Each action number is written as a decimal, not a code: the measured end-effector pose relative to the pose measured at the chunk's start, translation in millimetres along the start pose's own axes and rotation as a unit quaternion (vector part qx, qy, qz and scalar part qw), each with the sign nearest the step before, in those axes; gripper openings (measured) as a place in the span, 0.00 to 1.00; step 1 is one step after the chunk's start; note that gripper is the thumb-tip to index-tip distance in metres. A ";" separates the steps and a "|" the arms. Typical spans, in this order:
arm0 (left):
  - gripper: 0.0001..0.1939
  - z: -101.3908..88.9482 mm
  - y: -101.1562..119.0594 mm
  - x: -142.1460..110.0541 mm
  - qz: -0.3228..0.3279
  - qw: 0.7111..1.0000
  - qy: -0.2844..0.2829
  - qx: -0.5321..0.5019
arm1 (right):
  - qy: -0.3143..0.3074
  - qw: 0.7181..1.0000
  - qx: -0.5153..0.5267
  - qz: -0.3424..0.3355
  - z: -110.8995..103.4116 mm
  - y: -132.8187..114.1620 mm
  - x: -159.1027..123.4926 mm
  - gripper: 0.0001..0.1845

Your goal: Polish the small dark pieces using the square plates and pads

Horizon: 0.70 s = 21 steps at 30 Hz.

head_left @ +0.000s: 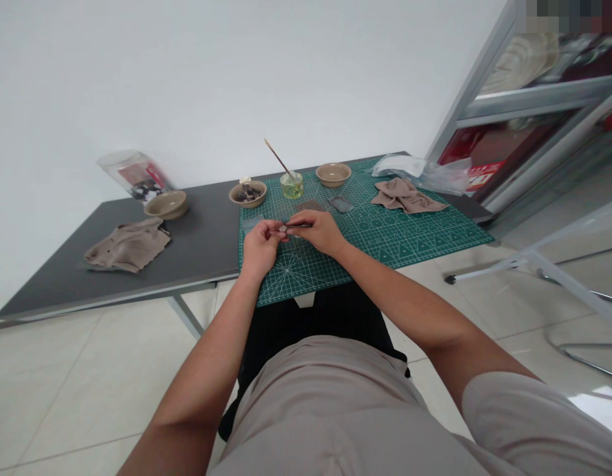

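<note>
Over green mat (400, 239) by white wall (306, 73): hands (260, 248) pinching small piece (283, 229), left, and seemingly thin tool (299, 226), right.

Looks matt across the cutting mat (410, 244), like wrinkled cloth in the right-side rag (405, 196). Shines like thin plastic at the bag (447, 176)

No lettering, brand or number can be read. The green cutting mat (400, 241) carries white printed lines; any numerals are too fine to resolve. Marks on the clear jar's red label (160, 173) and the red panel (487, 175) at right are illegible.
</note>
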<state>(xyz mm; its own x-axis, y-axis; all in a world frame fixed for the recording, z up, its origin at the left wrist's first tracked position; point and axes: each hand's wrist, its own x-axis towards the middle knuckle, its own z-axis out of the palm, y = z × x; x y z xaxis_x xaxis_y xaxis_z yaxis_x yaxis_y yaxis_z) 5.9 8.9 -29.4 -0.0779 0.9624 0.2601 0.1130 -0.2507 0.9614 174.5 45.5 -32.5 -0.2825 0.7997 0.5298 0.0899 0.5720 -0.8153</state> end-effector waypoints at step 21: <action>0.09 0.2 -2.5 0.1 0.003 1.000 -0.015 0.020 | -0.001 1.000 0.016 -0.016 -2.6 -3.5 -1.2 0.03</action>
<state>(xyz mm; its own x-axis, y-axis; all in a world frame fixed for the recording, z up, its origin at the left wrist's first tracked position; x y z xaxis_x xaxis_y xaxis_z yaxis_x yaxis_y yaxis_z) 5.8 9.7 -31.8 -0.0480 0.9635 0.2633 0.1537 -0.2534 0.9551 177.0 43.1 -29.7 -0.2868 0.7807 0.5553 0.0505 0.5911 -0.8050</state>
